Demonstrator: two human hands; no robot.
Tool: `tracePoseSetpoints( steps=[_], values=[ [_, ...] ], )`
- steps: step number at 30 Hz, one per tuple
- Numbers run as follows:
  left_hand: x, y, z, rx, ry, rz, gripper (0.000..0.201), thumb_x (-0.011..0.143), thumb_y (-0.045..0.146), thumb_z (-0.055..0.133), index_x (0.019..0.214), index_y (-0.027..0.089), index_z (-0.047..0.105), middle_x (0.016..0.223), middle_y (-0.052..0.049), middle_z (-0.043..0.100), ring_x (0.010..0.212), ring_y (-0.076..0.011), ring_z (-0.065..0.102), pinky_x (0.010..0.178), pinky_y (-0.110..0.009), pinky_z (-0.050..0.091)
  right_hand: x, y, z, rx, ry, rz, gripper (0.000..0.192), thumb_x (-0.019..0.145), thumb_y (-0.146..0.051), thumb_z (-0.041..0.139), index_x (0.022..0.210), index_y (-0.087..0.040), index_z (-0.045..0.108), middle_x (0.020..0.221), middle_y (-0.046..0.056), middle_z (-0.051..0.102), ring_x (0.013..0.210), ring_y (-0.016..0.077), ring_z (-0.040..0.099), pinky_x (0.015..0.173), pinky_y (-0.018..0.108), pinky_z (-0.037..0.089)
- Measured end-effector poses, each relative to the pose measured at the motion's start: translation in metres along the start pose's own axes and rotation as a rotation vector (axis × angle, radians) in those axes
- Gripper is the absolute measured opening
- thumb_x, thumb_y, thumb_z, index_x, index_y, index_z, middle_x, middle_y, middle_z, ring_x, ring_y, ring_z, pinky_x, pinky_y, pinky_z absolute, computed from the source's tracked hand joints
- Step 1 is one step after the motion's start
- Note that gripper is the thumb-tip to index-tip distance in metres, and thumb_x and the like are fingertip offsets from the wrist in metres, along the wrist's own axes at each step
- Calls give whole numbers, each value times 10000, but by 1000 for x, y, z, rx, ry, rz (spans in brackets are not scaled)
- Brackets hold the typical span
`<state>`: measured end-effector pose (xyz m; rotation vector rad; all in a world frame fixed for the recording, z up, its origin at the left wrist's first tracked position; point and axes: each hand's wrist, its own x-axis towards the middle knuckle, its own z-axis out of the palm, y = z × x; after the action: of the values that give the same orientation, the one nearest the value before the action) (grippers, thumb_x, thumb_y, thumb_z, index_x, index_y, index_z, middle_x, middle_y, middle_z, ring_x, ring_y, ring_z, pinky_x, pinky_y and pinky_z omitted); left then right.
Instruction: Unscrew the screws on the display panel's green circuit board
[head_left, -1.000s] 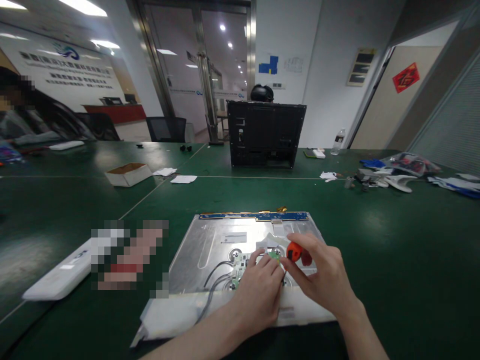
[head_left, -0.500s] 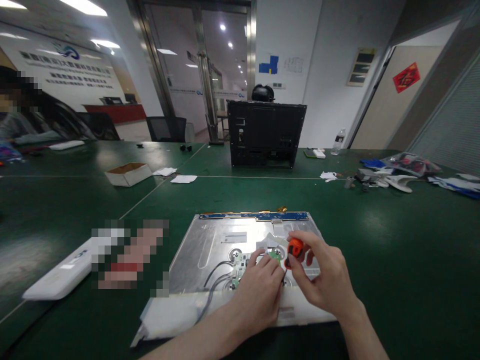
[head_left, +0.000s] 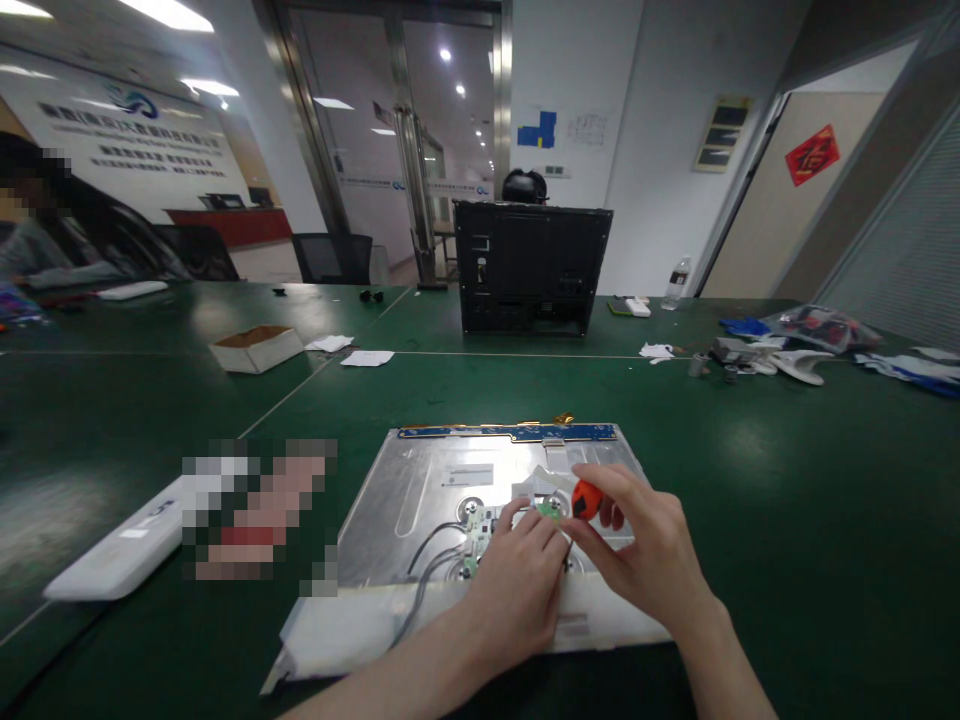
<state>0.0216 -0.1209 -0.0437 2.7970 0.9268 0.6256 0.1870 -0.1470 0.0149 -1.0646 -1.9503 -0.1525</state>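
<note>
A silver metal display panel [head_left: 420, 500] lies back side up on the green table, with a blue strip [head_left: 510, 433] along its far edge. My left hand [head_left: 517, 585] rests flat on the panel, fingers on a small green circuit board [head_left: 480, 525] with grey cables [head_left: 431, 560] leading from it. My right hand [head_left: 645, 555] grips an orange-handled screwdriver [head_left: 583, 500], its tip pointing down at the board next to my left fingertips.
A white flat device [head_left: 112, 555] lies to the left. Farther back stand a black chassis [head_left: 532, 268], a small cardboard box [head_left: 256, 348], paper scraps and a water bottle [head_left: 677, 283]. Tools and bags clutter the far right [head_left: 795, 345]. A person sits at the far left.
My right hand's fingers shift around the orange handle, turning the screwdriver in place. My left hand and the panel stay still.
</note>
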Motion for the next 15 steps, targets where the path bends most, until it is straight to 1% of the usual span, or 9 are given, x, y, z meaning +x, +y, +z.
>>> tracePoseSetpoints(
  steps=[6,11,15],
  values=[
    [2,1,-3,-8,-50,-9,212,757,150,512,956,193,575,974,-70,644,973,-250,563,1064,-482,290,1,-4,-3,36,-13,15,351,869,-184,508,1219,-181,474,851,19,642,578,114,556,534,245,445],
    [2,1,-4,13,-63,2,215,755,155,536,964,197,569,978,-68,640,977,-253,566,1074,-491,276,0,-2,-2,49,2,43,336,856,-169,522,1187,-193,465,803,0,600,556,103,534,504,226,427],
    [1,1,-3,32,-54,5,248,777,168,554,1023,203,564,1013,-69,641,1003,-257,568,1073,-489,276,0,0,0,52,25,37,308,850,-161,545,1145,-197,464,777,-16,572,542,91,514,500,212,415]
  ],
)
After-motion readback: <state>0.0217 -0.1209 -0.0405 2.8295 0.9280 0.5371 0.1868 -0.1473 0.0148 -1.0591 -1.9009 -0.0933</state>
